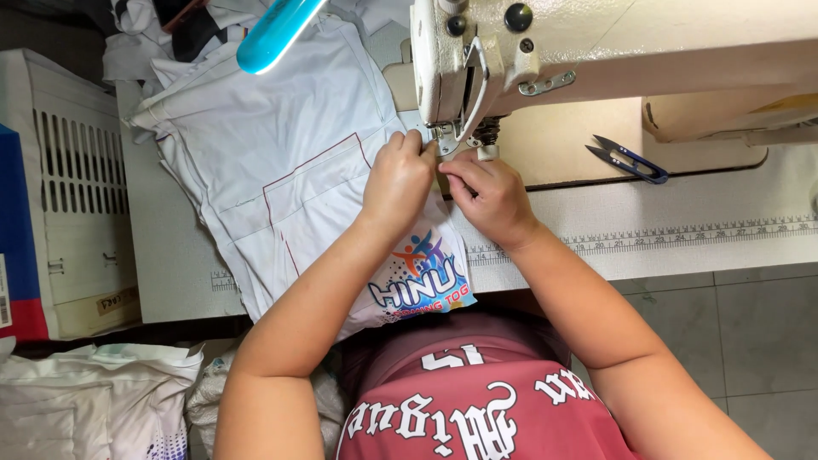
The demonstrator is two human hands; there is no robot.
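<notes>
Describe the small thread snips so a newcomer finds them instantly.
Start at the cream industrial sewing machine. On its beige bed, right of the needle and the person's right hand, lie the small dark blue-handled thread snips, the only pointed metal tool there.

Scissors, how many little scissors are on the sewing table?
1. The small blue-handled thread snips lie on the table to the right of the sewing machine, away from the left hand and right hand. Others may hide under the white fabric.
</notes>
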